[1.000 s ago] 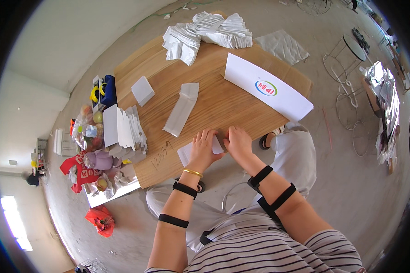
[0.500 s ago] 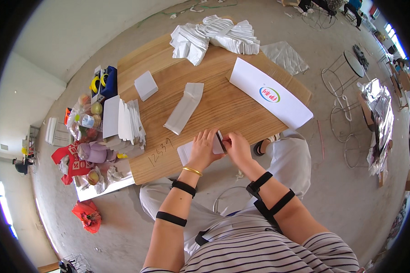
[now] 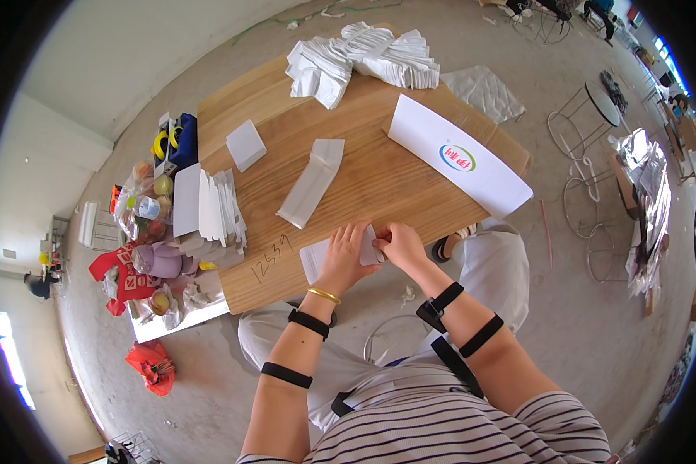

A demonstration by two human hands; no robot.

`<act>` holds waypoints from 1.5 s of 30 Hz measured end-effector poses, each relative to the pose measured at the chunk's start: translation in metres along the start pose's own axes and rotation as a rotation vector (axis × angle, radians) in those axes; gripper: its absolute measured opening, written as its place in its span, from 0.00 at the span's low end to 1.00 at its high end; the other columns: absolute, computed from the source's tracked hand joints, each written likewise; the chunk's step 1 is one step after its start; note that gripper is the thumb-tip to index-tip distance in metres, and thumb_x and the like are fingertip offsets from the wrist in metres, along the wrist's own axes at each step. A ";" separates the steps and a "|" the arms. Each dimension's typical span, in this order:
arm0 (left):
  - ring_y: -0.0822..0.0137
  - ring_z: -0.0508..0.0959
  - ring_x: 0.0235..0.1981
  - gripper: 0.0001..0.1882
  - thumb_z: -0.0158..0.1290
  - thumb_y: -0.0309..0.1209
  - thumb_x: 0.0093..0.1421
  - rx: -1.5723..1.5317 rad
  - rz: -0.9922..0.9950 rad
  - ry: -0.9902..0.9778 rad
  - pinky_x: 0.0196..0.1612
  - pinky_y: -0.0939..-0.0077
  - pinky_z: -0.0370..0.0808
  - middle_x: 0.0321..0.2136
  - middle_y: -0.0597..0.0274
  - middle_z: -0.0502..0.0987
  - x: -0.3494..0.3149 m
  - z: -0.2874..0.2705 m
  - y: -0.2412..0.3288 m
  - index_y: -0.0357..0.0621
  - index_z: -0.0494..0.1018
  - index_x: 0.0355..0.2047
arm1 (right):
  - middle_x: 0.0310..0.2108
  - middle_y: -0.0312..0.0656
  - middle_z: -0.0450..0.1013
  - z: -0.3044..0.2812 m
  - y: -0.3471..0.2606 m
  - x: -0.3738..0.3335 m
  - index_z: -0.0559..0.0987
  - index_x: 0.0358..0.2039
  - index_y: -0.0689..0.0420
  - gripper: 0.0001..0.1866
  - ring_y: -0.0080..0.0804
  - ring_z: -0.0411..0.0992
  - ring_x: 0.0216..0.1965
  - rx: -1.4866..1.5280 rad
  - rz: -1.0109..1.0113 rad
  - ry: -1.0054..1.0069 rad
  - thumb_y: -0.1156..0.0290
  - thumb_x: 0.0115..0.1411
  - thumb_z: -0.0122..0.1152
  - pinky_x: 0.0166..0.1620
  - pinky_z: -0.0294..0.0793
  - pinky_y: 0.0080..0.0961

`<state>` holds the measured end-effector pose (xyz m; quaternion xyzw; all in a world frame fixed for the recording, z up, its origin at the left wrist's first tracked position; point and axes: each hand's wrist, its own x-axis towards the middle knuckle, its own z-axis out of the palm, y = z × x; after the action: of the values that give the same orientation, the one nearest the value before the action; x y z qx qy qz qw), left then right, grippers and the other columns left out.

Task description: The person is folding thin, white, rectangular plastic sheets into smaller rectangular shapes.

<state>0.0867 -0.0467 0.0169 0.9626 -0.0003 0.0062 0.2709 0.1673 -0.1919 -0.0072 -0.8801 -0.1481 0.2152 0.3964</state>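
Observation:
At the table's near edge lies a white folded card or flat paper carton, largely covered by my hands. Across its middle is my left hand, fingers together over the far side and thumb along the near edge, holding it against the table. My right hand pinches the card's right end, thumb and fingertips closed on it. Just beyond my hands, a flattened, creased pale paper sleeve lies on the wood. Farther left is a small white card stack.
White folded papers stand at the table's left edge, near bagged fruit and a blue holder. A large heap of white sleeves lies at the back. A curved white printed board rests at right. Wire stools stand beyond.
The dark strip seen at the card's right end is now mostly gone from sight. My right hand has shifted slightly left and up at that end; my left hand stays in place.

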 end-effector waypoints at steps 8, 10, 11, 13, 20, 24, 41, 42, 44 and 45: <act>0.49 0.68 0.57 0.50 0.73 0.35 0.37 0.015 0.033 0.014 0.61 0.58 0.65 0.54 0.52 0.69 -0.002 0.002 -0.002 0.45 0.61 0.61 | 0.31 0.50 0.79 0.003 -0.001 -0.002 0.80 0.30 0.62 0.10 0.47 0.78 0.36 0.016 -0.070 0.019 0.69 0.52 0.67 0.40 0.75 0.40; 0.50 0.68 0.57 0.48 0.73 0.34 0.36 -0.016 0.092 0.033 0.61 0.59 0.65 0.55 0.55 0.69 -0.001 0.001 -0.002 0.45 0.64 0.59 | 0.31 0.50 0.79 0.004 0.001 -0.001 0.80 0.29 0.61 0.09 0.49 0.77 0.38 0.028 -0.067 0.023 0.69 0.51 0.67 0.41 0.74 0.43; 0.50 0.68 0.57 0.48 0.73 0.34 0.36 -0.016 0.092 0.032 0.61 0.59 0.65 0.55 0.55 0.69 -0.001 0.001 -0.002 0.45 0.64 0.59 | 0.31 0.50 0.79 0.005 0.002 -0.002 0.80 0.29 0.61 0.09 0.49 0.77 0.38 0.042 -0.072 0.024 0.69 0.51 0.67 0.41 0.74 0.43; 0.51 0.68 0.57 0.46 0.73 0.34 0.36 -0.035 0.082 0.023 0.61 0.59 0.65 0.55 0.56 0.69 -0.001 0.000 0.000 0.46 0.66 0.57 | 0.31 0.50 0.79 0.005 0.003 -0.001 0.80 0.29 0.61 0.09 0.49 0.77 0.38 0.058 -0.077 0.025 0.70 0.51 0.66 0.41 0.74 0.42; 0.49 0.68 0.57 0.44 0.73 0.32 0.37 -0.058 0.091 0.006 0.60 0.58 0.67 0.55 0.55 0.68 -0.001 -0.004 -0.001 0.46 0.67 0.57 | 0.32 0.49 0.79 0.002 0.013 -0.005 0.78 0.35 0.61 0.13 0.47 0.78 0.39 0.112 -0.160 -0.099 0.71 0.50 0.68 0.42 0.75 0.40; 0.50 0.68 0.57 0.43 0.72 0.31 0.38 -0.048 0.096 0.002 0.60 0.59 0.67 0.55 0.56 0.68 -0.001 -0.004 -0.001 0.45 0.67 0.57 | 0.34 0.50 0.80 -0.005 0.006 -0.009 0.78 0.37 0.61 0.14 0.46 0.78 0.39 0.039 -0.122 -0.113 0.71 0.50 0.68 0.42 0.76 0.40; 0.45 0.67 0.57 0.55 0.73 0.32 0.38 -0.084 0.027 -0.002 0.61 0.55 0.65 0.57 0.49 0.67 0.000 0.001 -0.002 0.49 0.55 0.66 | 0.34 0.50 0.78 0.015 -0.003 -0.008 0.81 0.36 0.61 0.09 0.49 0.77 0.39 0.073 -0.154 0.090 0.72 0.55 0.60 0.42 0.75 0.41; 0.45 0.67 0.57 0.56 0.72 0.32 0.39 -0.098 0.026 0.000 0.61 0.55 0.65 0.57 0.48 0.68 0.000 0.001 -0.003 0.49 0.54 0.67 | 0.34 0.50 0.78 0.019 -0.005 -0.009 0.81 0.37 0.62 0.10 0.48 0.77 0.39 -0.018 -0.192 0.154 0.72 0.55 0.62 0.42 0.75 0.39; 0.45 0.67 0.57 0.57 0.72 0.31 0.39 -0.111 0.022 0.003 0.61 0.55 0.65 0.56 0.47 0.68 -0.001 0.002 -0.004 0.49 0.52 0.68 | 0.35 0.50 0.77 0.018 -0.008 -0.017 0.82 0.37 0.62 0.10 0.48 0.76 0.40 0.003 -0.168 0.141 0.72 0.55 0.62 0.42 0.75 0.39; 0.45 0.67 0.57 0.57 0.72 0.31 0.39 -0.101 0.025 0.013 0.61 0.55 0.65 0.55 0.47 0.68 -0.002 0.002 -0.004 0.49 0.52 0.68 | 0.35 0.49 0.77 0.017 -0.012 -0.021 0.82 0.36 0.61 0.10 0.48 0.75 0.40 0.023 -0.143 0.128 0.72 0.55 0.62 0.42 0.74 0.39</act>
<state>0.0852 -0.0440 0.0130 0.9475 -0.0109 0.0160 0.3192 0.1402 -0.1825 -0.0028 -0.8745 -0.1826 0.1315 0.4297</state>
